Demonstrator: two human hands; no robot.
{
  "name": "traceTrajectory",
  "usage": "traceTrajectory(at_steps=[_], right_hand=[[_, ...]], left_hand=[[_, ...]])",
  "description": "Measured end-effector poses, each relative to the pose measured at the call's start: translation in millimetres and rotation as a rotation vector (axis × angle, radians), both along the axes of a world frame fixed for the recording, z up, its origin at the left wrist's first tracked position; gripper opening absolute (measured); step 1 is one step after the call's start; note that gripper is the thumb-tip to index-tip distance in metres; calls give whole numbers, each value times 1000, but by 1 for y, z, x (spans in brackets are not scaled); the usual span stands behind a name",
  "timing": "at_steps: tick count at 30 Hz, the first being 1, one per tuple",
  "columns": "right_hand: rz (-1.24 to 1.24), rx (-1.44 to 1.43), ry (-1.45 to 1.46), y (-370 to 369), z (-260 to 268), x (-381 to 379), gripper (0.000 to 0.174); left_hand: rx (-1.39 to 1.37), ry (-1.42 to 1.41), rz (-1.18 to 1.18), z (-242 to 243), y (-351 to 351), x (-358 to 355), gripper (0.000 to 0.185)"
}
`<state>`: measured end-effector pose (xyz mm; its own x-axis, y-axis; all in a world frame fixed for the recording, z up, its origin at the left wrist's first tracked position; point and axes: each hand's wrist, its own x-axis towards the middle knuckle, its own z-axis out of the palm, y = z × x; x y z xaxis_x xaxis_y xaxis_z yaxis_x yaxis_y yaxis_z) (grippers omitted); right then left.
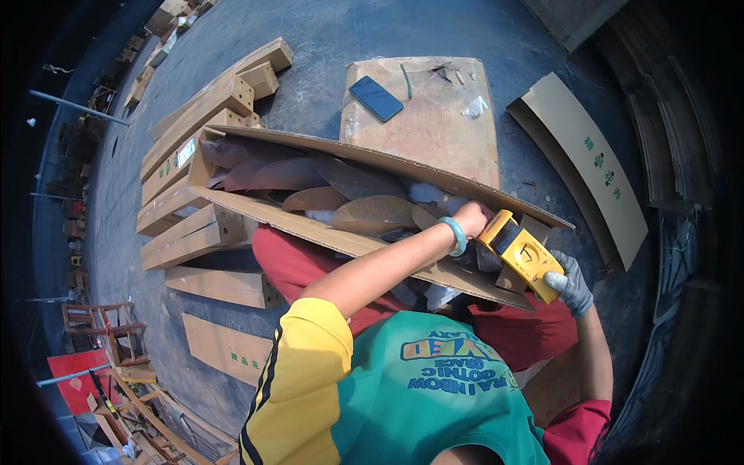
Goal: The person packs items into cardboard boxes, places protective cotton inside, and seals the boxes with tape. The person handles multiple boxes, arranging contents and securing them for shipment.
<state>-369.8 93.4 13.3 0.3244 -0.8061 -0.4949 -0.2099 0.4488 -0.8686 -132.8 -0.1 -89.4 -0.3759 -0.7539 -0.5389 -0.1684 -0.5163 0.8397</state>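
My right hand [569, 285], in a grey glove, grips the lower end of a yellow handheld device [526, 256] with a dark window and a round marking. Bare, with a pale green bangle at the wrist, my left hand [474, 218] is at the device's other end, inside the long open cardboard carton [273, 215]. Its fingertips are hidden, so what they hold cannot be told. The carton lies slantwise across my lap. Thin curved brownish pieces [372, 215] and white fluffy padding [427, 193] fill much of it.
Beyond the carton stands a worn cardboard box [418, 128] with a smartphone [376, 99] on top. Long closed cartons [192, 133] are stacked at left. A long printed cardboard piece [593, 157] lies at right, near flat stacked cardboard [668, 128]. Wooden frames [107, 325] stand at lower left.
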Motion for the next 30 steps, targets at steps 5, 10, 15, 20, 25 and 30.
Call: traceTrajectory(at_steps=[5,10,15,20,25,30], right_hand=[[26,26,134,4,23,-20,58],[42,2,180,4,19,-23,50],[41,79,98,4,9,-26,47],[-74,178,-33,23,-5,-39,45],[-137,202,-95,36,-17,-47,45],[-246,236,-187,27,-25,-49,53]], left_hand=[[240,-197,435,-41,-33,48,17],[-70,-174,338,-76,-28,52,13],[-297,-654,-219,-72,-21,25,30],[-535,-773,-505,-96,-10,-25,35],[-633,-764,-698,-142,-9,-26,33],[-600,-900,-872,-110,-19,-19,32]])
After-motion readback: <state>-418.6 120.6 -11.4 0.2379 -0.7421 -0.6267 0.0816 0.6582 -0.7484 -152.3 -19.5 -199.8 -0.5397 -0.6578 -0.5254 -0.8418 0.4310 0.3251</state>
